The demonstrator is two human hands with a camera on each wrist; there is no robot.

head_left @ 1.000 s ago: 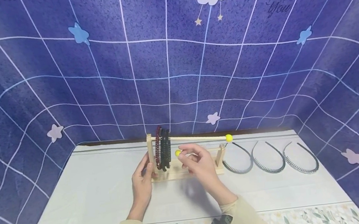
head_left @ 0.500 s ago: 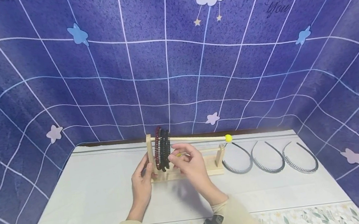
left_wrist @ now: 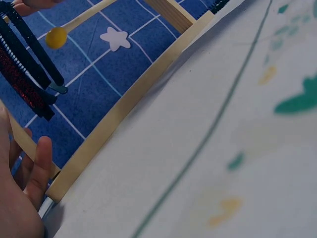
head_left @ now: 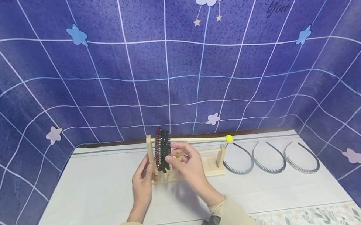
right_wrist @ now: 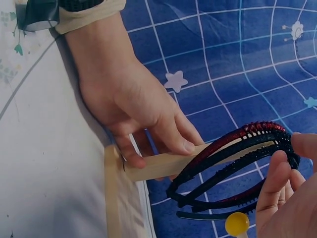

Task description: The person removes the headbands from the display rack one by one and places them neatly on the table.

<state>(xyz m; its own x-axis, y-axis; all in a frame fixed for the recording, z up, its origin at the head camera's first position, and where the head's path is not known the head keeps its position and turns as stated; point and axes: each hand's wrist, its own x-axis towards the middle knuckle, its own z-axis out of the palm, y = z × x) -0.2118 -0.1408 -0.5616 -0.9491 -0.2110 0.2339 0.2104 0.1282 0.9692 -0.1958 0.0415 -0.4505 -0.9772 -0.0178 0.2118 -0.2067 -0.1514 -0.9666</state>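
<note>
Left hand (head_left: 142,183) of the person is closed round the left post (head_left: 150,151) of a wooden headband stand (head_left: 210,169), with the thumb on the near side. Right hand (head_left: 188,161) is bent, and its thumb and forefinger stay a little apart; their tips are at the hung headbands (head_left: 163,151), but from where I stand I cannot tell if they pinch one or only touch.

These headbands hang close together on the upper rod (head_left: 200,139), just beside the left post; one is dark red and glittering, the others are black. The upper rod goes out from this post and finishes with a yellow ball (head_left: 229,139). The lower rod (head_left: 206,151) starts from the right post (head_left: 220,156), and its own yellow ball (left_wrist: 56,37) is partly behind the right hand in the head view.

The stand is near the back edge of the white surface (head_left: 86,197), about the middle of it. Three toothed headbands, the first (head_left: 241,172), the second (head_left: 271,171) and the third (head_left: 304,170), lie in a row between the stand and the right edge. Behind the back edge hangs a blue-violet cloth (head_left: 108,68) with a grid of lines.
</note>
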